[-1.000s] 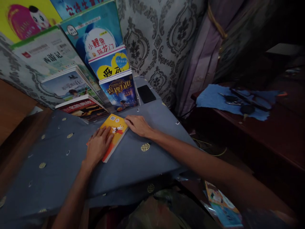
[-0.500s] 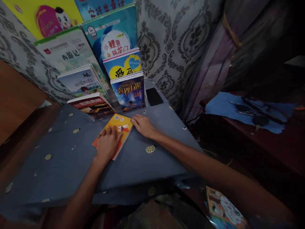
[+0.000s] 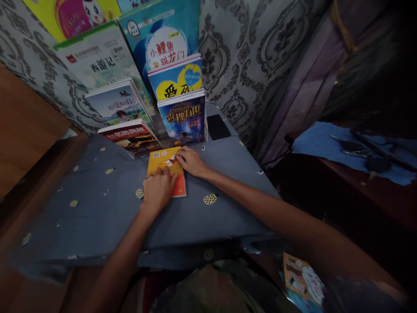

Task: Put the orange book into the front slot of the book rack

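A small yellow and orange book [image 3: 162, 161] lies flat on the grey-blue cloth [image 3: 107, 213] that covers the table. My left hand [image 3: 158, 189] rests palm down on the book's near half, fingers spread. My right hand [image 3: 191, 160] touches the book's far right corner with its fingertips. Just beyond the book stand a dark blue book [image 3: 184, 117] and a red-covered book [image 3: 130, 137], leaning back in rows.
More books lean against the patterned wall [image 3: 247, 56] behind, among them a blue and white one [image 3: 163, 43] and a white one [image 3: 97, 65]. A black phone [image 3: 218, 127] lies beside the blue book. A dark side table with blue cloth [image 3: 329, 141] stands at right. Picture books [image 3: 301, 280] lie on the floor.
The yellow book has turned from a slant to nearly square with the table edge and slid closer to the standing books. Both hands moved with it.
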Demonstrator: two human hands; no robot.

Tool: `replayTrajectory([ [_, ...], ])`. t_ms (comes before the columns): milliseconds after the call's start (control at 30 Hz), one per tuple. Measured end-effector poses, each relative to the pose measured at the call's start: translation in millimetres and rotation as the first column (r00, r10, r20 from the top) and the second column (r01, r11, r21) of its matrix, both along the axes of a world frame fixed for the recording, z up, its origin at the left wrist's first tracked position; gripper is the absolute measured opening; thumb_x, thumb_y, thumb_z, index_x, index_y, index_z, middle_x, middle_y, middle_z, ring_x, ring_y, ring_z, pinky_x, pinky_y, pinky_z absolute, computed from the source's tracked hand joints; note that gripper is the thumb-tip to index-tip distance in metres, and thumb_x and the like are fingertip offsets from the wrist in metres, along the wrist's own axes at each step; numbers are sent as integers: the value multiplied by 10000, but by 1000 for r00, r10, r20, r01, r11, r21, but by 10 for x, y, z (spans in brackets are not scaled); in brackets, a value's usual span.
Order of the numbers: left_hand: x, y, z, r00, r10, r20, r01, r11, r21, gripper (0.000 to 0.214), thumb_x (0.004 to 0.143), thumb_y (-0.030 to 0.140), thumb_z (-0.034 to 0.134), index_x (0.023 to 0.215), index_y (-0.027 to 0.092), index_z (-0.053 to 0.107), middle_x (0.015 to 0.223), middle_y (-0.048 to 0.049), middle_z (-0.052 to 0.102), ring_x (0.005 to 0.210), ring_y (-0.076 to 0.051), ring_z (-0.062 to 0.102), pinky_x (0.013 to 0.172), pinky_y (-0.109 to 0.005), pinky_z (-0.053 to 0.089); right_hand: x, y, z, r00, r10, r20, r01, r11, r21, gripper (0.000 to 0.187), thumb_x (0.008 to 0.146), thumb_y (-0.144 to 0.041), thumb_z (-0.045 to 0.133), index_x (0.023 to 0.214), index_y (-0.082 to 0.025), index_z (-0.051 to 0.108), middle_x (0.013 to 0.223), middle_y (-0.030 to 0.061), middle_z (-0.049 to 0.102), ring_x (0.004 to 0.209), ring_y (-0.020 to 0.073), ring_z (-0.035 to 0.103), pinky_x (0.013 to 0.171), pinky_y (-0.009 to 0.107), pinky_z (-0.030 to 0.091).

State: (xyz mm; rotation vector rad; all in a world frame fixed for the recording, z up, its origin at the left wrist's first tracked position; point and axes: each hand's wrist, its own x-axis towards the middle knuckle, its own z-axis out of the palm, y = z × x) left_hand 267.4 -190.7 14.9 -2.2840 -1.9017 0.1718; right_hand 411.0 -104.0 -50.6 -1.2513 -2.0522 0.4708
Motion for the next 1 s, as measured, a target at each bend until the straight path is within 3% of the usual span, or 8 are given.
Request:
replayTrajectory([
  [133,-240,-55,-2,991,-115,75,118,992,-39,454,1005,484,407,1333,213,564,1367,-137,605,1143,-296,650,905,-411,537,33,-13,-75,996,43,-74,-42,999,19,270,963,-150,435,1069,-138,683,1162,116,638,1105,220,567,997,345,399],
  [267,-505,-153,-124,906,-390,166,405,912,-68,570,930,523,570,1416,234,503,1533,-99,458,1408,-288,436,1144,-463,381,48,-58,-108,997,61,-40,-60,998,34,267,925,-160,483,1119,-163,667,1249,109,615,1168,242,529,1037,386,377],
  [333,-565,-197,-203,875,-449,181,464,884,-48,575,928,494,588,1432,236,486,1549,-100,437,1451,-287,372,1183,-502,320,38,-84,-99,999,49,0,-49,998,34,273,923,-186,501,1143,-163,661,1282,116,599,1192,257,512,1043,407,373],
  [500,-553,-222,-318,874,-456,169,461,887,10,458,975,370,536,1411,232,516,1500,-113,500,1431,-286,410,1176,-518,337,21,-156,-58,998,39,59,-40,999,7,302,954,-267,511,1200,-159,649,1357,139,561,1264,291,483,1066,460,355],
  [733,-552,-163,-325,862,-479,164,482,876,23,419,1014,344,424,1387,197,543,1445,-119,560,1382,-272,481,1169,-493,363,32,-181,-77,994,58,96,-59,998,1,380,965,-348,523,1290,-167,603,1477,162,485,1364,290,433,1115,485,320],
  [1000,-636,-111,-331,767,-482,424,472,871,136,413,1024,325,329,1245,203,657,1318,-68,669,1309,-203,554,1137,-427,410,29,-215,-68,994,48,99,-48,999,-8,417,972,-405,506,1283,-150,617,1486,177,485,1433,309,362,1138,506,294],
])
